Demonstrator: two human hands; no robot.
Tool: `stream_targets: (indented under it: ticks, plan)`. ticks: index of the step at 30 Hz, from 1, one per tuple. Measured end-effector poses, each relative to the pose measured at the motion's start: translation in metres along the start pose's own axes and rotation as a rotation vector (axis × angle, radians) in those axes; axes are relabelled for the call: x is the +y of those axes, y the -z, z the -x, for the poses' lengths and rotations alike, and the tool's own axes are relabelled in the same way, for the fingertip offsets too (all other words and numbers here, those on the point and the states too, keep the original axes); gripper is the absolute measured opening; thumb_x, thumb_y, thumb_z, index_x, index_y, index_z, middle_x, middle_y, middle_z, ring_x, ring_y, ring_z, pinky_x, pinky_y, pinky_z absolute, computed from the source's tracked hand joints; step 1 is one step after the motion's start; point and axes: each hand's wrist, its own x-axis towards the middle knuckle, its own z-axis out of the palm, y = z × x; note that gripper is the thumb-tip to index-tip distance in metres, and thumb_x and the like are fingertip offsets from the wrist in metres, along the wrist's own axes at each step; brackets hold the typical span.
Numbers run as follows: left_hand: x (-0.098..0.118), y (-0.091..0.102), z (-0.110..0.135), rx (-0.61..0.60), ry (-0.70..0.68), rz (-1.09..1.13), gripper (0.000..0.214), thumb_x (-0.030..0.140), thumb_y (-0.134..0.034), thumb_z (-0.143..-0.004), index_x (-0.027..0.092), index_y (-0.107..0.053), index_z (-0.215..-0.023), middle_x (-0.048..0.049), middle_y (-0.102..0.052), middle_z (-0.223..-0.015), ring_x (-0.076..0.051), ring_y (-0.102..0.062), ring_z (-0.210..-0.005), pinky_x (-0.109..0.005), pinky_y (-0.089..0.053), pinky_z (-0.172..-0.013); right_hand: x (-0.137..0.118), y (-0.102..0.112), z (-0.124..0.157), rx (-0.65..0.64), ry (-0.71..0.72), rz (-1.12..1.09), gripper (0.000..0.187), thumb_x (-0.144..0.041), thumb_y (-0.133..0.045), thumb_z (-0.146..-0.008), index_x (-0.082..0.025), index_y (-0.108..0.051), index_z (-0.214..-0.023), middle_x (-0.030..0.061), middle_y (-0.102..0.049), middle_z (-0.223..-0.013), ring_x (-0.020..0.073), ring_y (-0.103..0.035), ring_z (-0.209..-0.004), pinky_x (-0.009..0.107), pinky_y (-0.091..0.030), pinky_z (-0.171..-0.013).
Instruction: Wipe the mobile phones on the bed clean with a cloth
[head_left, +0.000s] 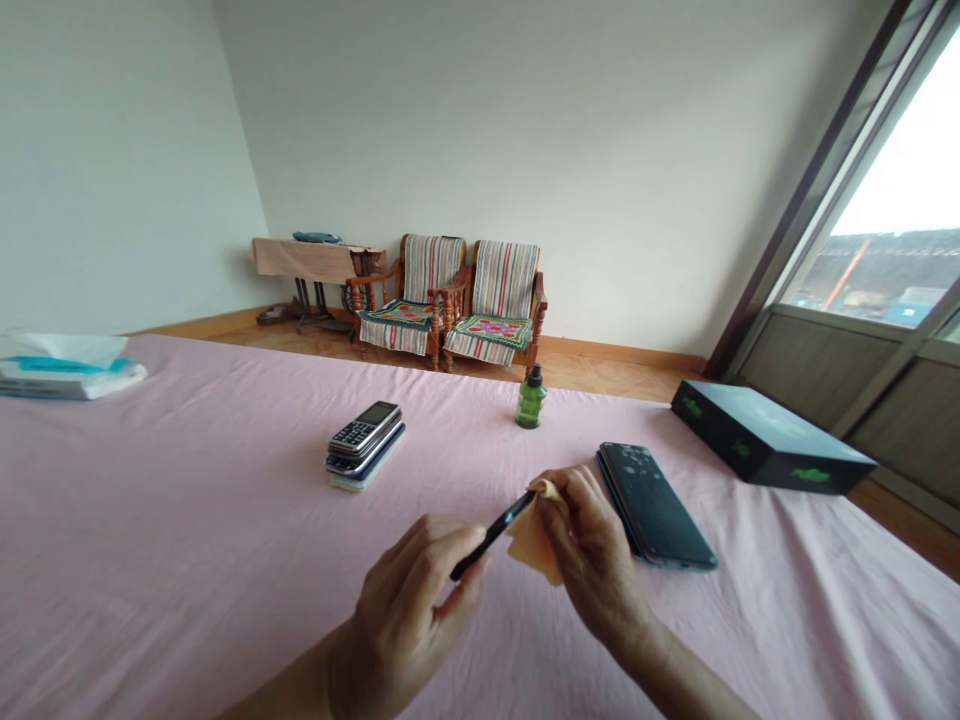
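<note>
A dark mobile phone, seen edge-on, is held aslant above the pink cloth. My left hand pinches its lower end between thumb and fingers. At the upper end, my right hand grips a yellow cleaning cloth folded over the phone's edge. Right of that hand lies a small stack of smartphones, the top one with pale spots on its dark screen. Farther off to the left, a keypad phone tops another stack of phones.
A green spray bottle stands near the far edge of the pink-covered table. At the right is a black box; at the far left, a tissue pack. Two wooden chairs stand beyond, by the wall.
</note>
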Motion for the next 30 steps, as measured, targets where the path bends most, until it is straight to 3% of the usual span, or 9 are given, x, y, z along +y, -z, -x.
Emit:
stream_targets:
  ticks: [3,8,11,16,22,30]
  plan:
    - [0.001,-0.001,-0.002,0.013,0.006,0.01,0.029,0.0,-0.059,-0.084,0.012,-0.055,-0.11,-0.0059,-0.065,-0.088,-0.015,-0.065,-0.082,-0.024,-0.055,-0.075,-0.006,0.002,-0.001,-0.056,0.049,-0.026,0.013,-0.018,-0.046,-0.093,-0.021,-0.058,-0.09,0.0017,-0.054,-0.085,0.0148,-0.052,-0.079,0.026,-0.044,-0.071]
    - [-0.003,-0.001,-0.003,0.016,-0.004,-0.006,0.03,-0.001,-0.06,-0.084,0.01,-0.056,-0.112,-0.0079,-0.066,-0.092,-0.016,-0.065,-0.089,-0.025,-0.054,-0.081,-0.01,-0.001,0.008,-0.158,0.077,-0.025,0.034,-0.013,-0.043,-0.093,-0.025,-0.054,-0.123,0.0034,-0.052,-0.096,0.0152,-0.053,-0.086,0.026,-0.046,-0.074]
    - [-0.008,0.002,-0.003,-0.008,-0.026,-0.033,0.032,-0.002,-0.059,-0.085,0.01,-0.057,-0.114,-0.0091,-0.066,-0.095,-0.017,-0.064,-0.093,-0.026,-0.054,-0.083,-0.014,-0.003,0.012,-0.173,0.107,0.002,0.039,-0.012,-0.041,-0.094,-0.025,-0.05,-0.129,0.0042,-0.052,-0.097,0.0154,-0.053,-0.086,0.026,-0.047,-0.074]
    - [-0.012,0.005,-0.001,-0.095,-0.165,-0.022,0.043,-0.007,-0.057,-0.082,0.008,-0.054,-0.122,-0.0128,-0.065,-0.105,-0.021,-0.061,-0.102,-0.033,-0.052,-0.09,-0.019,-0.002,0.012,-0.159,0.135,0.046,0.03,-0.011,-0.043,-0.092,-0.024,-0.053,-0.118,0.0036,-0.053,-0.095,0.0154,-0.055,-0.083,0.026,-0.048,-0.072]
    - [-0.013,0.002,-0.006,0.012,0.046,0.067,0.025,0.003,-0.061,-0.086,0.011,-0.058,-0.109,-0.0074,-0.062,-0.093,-0.016,-0.06,-0.09,-0.026,-0.051,-0.08,-0.017,0.0,0.008,-0.156,0.133,0.075,0.022,-0.011,-0.042,-0.093,-0.022,-0.053,-0.108,0.0033,-0.052,-0.094,0.0148,-0.055,-0.083,0.025,-0.047,-0.072]
    - [-0.025,0.0,-0.008,-0.084,0.075,0.119,0.017,0.006,-0.06,-0.087,0.014,-0.058,-0.101,-0.005,-0.06,-0.087,-0.016,-0.059,-0.083,-0.026,-0.049,-0.074,-0.014,0.002,0.005,-0.096,0.151,0.07,0.021,-0.01,-0.041,-0.093,-0.021,-0.054,-0.105,0.0028,-0.051,-0.093,0.0134,-0.053,-0.083,0.023,-0.045,-0.074]
